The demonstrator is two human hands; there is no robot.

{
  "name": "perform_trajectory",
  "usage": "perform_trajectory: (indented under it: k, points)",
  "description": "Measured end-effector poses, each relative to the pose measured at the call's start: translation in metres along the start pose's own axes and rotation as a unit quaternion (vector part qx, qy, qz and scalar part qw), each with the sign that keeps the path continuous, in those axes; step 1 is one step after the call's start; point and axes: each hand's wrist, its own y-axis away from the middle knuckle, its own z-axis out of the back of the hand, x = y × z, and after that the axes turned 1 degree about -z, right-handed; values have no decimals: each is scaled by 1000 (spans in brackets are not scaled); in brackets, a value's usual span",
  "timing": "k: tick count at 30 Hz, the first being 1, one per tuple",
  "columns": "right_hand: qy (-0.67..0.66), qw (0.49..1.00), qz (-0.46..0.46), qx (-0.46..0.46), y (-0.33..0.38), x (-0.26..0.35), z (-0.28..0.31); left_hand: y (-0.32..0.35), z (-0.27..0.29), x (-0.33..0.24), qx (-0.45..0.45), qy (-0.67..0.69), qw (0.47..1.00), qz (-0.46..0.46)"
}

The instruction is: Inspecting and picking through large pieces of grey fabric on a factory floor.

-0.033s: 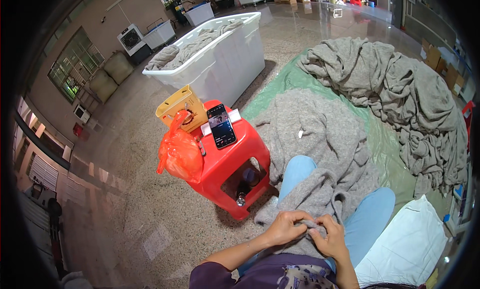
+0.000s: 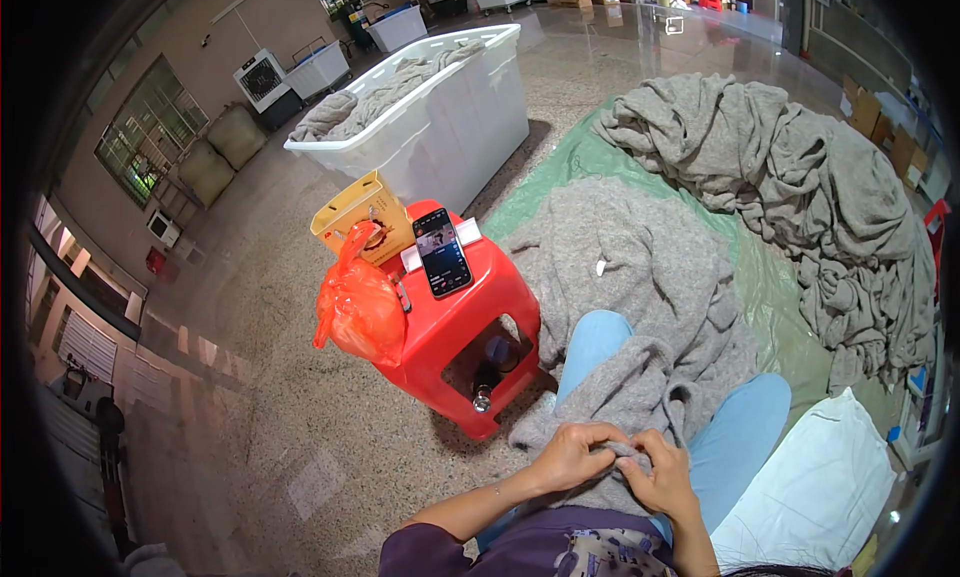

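Note:
A big spread of grey knitted fabric (image 2: 640,267) covers my lap and the floor ahead of me. Close to my body, my left hand (image 2: 575,457) pinches a fold of it between thumb and fingers. My right hand (image 2: 658,472) grips the same fold from the other side, its fingertips almost meeting the left ones. The exact spot between the fingertips is partly hidden by the fingers. A small white tag-like piece (image 2: 601,268) shows on the fabric beyond my knees.
Left of me stands a red stool (image 2: 470,327) bearing a phone (image 2: 442,252), a yellow box (image 2: 365,217) and an orange plastic bag (image 2: 362,307). A white bin (image 2: 440,127) of fabric is behind it. Right, heaped grey fabric (image 2: 770,167) lies on a green sheet (image 2: 765,297), near a white sack (image 2: 805,487).

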Motion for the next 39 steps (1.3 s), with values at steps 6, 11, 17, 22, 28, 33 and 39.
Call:
perform_trajectory:
  k: [6,11,17,22,28,33,39]
  points:
    - [43,997,43,44,-3,-5,4,-3,-5,10,-27,26,999,-8]
    - [49,996,68,28,0,-7,-4,-6,-7,21,-21,25,998,56]
    - [36,996,75,31,4,-8,-6,-17,-1,32,83,201,974,57]
    - [-12,999,42,3,6,-3,-15,-10,-17,36,-10,130,989,74]
    - [-19,999,0,33,0,-1,4,-19,-7,33,-53,254,959,117]
    - [84,996,-16,32,7,-6,66,-20,44,12,-3,419,896,148]
    - [61,969,-235,-37,42,-18,101,-23,53,0,-91,537,830,123]
